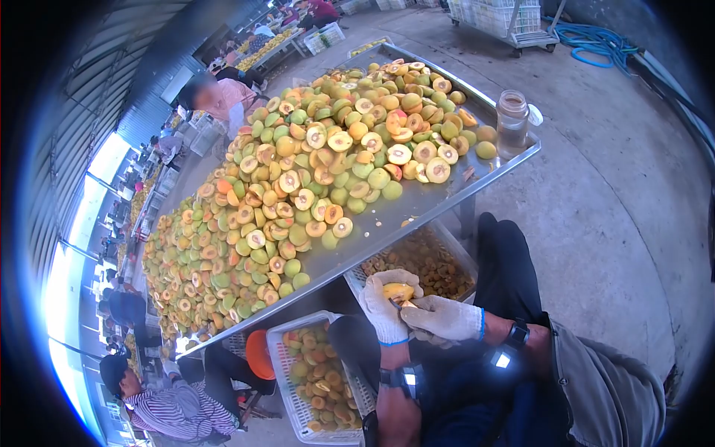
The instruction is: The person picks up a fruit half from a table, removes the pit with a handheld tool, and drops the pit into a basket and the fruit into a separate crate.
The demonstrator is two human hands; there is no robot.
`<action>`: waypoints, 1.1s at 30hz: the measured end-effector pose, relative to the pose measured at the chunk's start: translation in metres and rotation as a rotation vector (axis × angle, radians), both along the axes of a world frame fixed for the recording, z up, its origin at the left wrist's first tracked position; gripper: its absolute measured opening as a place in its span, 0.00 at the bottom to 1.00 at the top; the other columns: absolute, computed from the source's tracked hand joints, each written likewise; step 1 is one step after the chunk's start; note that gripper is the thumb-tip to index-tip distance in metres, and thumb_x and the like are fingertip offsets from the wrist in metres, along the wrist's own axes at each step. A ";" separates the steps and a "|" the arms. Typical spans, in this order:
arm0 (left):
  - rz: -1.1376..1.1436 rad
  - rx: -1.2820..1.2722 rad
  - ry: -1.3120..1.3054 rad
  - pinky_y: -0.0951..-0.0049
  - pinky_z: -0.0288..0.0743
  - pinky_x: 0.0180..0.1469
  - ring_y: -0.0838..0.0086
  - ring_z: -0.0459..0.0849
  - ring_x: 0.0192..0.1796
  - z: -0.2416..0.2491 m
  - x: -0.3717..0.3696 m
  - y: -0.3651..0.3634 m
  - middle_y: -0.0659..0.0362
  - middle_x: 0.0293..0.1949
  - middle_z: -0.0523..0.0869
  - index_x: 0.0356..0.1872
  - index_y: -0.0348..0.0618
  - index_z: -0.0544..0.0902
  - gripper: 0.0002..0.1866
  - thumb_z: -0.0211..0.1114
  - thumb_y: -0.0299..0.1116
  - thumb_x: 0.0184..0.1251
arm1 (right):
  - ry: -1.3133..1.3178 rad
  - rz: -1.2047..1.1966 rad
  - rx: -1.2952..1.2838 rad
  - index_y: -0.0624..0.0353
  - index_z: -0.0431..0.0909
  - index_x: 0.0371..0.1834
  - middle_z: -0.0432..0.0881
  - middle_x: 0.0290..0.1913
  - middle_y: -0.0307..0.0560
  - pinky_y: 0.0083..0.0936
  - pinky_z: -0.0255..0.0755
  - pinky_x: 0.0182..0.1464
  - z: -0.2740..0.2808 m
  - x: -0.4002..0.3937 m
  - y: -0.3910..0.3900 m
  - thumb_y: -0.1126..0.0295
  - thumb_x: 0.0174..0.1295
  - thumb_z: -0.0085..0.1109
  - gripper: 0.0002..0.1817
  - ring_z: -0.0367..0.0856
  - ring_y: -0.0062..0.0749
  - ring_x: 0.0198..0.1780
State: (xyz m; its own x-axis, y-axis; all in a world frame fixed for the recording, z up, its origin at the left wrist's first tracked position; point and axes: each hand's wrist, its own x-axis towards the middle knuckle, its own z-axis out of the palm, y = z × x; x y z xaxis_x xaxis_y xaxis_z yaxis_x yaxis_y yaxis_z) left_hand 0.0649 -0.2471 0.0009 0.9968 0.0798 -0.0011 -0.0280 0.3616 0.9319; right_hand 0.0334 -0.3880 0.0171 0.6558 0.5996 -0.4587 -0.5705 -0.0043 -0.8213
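Note:
My left hand (386,307), in a white knit glove with a blue cuff, is closed around a yellow peach piece (398,291). My right hand (445,319), gloved the same way, is closed with its fingertips against the fruit. Whatever sits in its fingers is too small to make out. Both hands are above my lap, just off the near edge of a metal table (417,208). On that table lies a large heap of halved peaches (320,164), yellow, green and reddish, many with pits showing.
Below the table edge stands a crate of pits and scraps (428,261). A white crate (298,402) of peach halves is by my left knee, near an orange bucket (260,354). A jar (512,123) stands at the table corner. Co-workers (175,406) sit along the left.

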 end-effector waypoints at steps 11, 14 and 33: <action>-0.411 -0.431 0.020 0.60 0.79 0.33 0.57 0.83 0.29 -0.021 0.014 0.001 0.46 0.27 0.83 0.28 0.34 0.82 0.30 0.52 0.53 0.81 | 0.300 0.129 0.456 0.45 0.72 0.34 0.64 0.22 0.25 0.13 0.50 0.13 -0.022 0.008 -0.025 0.46 0.82 0.49 0.20 0.57 0.09 0.16; -0.429 -0.461 0.132 0.61 0.74 0.29 0.59 0.80 0.27 -0.027 0.014 0.002 0.48 0.25 0.80 0.28 0.40 0.77 0.25 0.52 0.50 0.79 | 0.334 0.198 0.521 0.47 0.73 0.36 0.64 0.23 0.25 0.11 0.50 0.13 -0.035 0.008 -0.028 0.49 0.82 0.51 0.18 0.57 0.08 0.15; 1.029 1.519 -0.058 0.63 0.81 0.54 0.58 0.88 0.47 -0.002 -0.009 0.194 0.46 0.46 0.88 0.54 0.34 0.87 0.17 0.60 0.34 0.74 | 0.274 -0.272 0.238 0.50 0.74 0.35 0.73 0.20 0.33 0.21 0.61 0.13 -0.072 0.026 -0.033 0.34 0.80 0.42 0.30 0.63 0.19 0.11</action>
State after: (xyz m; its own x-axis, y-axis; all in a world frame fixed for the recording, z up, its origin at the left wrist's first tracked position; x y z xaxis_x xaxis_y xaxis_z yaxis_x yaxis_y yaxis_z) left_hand 0.0556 -0.0534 -0.0011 0.5541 0.4866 0.6754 0.2930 -0.8734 0.3889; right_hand 0.0593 -0.4208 -0.0551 0.6781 0.5318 -0.5074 -0.7209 0.3469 -0.5999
